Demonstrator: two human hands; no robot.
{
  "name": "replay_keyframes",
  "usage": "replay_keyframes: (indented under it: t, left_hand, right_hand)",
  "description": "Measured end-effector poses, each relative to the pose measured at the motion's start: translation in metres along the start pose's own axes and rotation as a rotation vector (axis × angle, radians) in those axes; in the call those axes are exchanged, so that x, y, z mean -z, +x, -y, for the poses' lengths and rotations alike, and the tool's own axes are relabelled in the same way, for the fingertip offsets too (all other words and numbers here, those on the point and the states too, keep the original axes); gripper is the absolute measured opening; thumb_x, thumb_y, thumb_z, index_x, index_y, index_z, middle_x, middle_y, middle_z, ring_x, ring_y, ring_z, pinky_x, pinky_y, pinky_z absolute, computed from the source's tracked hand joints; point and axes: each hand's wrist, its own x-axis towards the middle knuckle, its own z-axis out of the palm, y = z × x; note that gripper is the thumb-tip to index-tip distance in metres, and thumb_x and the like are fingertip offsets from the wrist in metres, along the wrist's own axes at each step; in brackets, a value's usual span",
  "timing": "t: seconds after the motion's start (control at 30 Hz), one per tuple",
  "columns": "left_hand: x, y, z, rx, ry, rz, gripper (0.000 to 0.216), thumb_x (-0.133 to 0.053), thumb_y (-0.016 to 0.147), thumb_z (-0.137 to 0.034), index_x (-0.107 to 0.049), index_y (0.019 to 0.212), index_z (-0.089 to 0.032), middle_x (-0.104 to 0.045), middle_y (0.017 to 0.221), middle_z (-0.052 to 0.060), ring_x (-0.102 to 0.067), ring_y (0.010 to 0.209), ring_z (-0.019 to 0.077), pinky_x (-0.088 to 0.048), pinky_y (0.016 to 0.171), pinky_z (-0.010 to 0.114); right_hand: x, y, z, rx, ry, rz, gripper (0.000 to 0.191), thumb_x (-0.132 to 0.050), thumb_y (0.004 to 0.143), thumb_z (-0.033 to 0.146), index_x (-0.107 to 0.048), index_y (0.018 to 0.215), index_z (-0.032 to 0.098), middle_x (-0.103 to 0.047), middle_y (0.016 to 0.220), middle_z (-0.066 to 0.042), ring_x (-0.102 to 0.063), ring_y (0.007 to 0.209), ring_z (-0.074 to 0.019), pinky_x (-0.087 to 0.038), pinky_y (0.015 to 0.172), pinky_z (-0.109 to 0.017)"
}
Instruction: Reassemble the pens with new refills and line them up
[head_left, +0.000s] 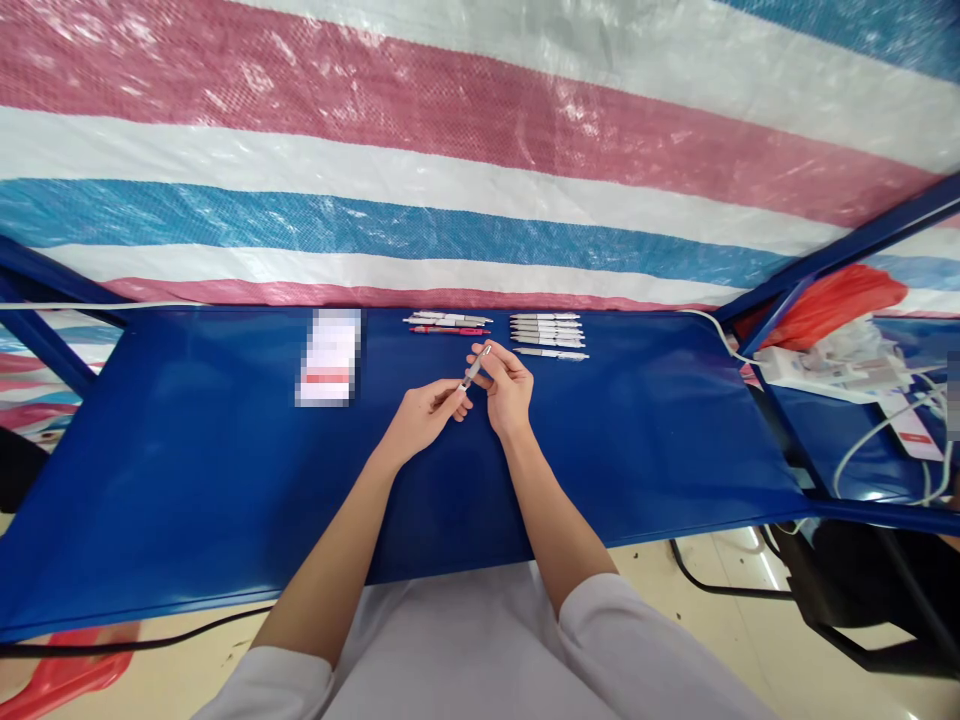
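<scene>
Between my hands, above the middle of the blue table [637, 450], is a white pen [475, 369], tilted with its upper end to the right. The fingers of my left hand [427, 415] are closed around its lower end. My right hand [510, 390] pinches the upper part between thumb and fingers. Just beyond my hands lies a small group of pens [448, 320], white ones and a red pen [450, 330]. To the right of it, several white pens [546, 328] lie side by side, with one white pen [553, 354] slightly apart and nearer me.
A blurred white sheet or card [330, 358] with a red band lies left on the table. A striped tarp [450, 160] hangs behind. At right, past the blue frame, are a red bag [840, 305], white cables [862, 450] and a dark chair [862, 580].
</scene>
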Motion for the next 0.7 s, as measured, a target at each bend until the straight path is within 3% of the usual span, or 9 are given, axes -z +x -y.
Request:
replay_keyframes:
  t: [0.2,0.43,0.7]
  left_hand:
    - [0.001,-0.001,-0.004,0.027,-0.086,0.045,0.044,-0.061,0.088,-0.048,-0.06,0.118,-0.015,-0.074,0.081,0.006,-0.068,0.065,0.0171,-0.058,0.068,0.033]
    - [0.003,-0.003,-0.005,0.037,-0.155,0.041,0.042,-0.063,0.086,-0.051,-0.062,0.108,-0.016,-0.074,0.083,0.008,-0.068,0.068,0.0177,-0.058,0.07,0.035]
    - [0.005,-0.008,-0.005,0.027,-0.196,0.033,0.04,-0.065,0.086,-0.05,-0.065,0.109,-0.017,-0.074,0.098,0.01,-0.07,0.076,0.0185,-0.059,0.077,0.037]
  right_hand:
    - [-0.002,-0.001,0.009,0.018,-0.015,0.049,0.03,-0.079,0.069,0.031,-0.072,0.097,0.023,-0.078,0.096,-0.002,-0.075,0.083,-0.0179,-0.062,0.071,-0.03]
    - [-0.007,-0.003,0.028,0.048,-0.052,0.085,0.028,-0.079,0.07,0.031,-0.072,0.097,0.025,-0.078,0.097,0.0,-0.074,0.085,-0.0168,-0.061,0.07,-0.028]
    - [-0.011,0.018,0.057,0.207,-0.157,0.077,0.03,-0.073,0.075,0.036,-0.068,0.103,0.028,-0.075,0.105,0.0,-0.072,0.092,-0.0176,-0.061,0.071,-0.03]
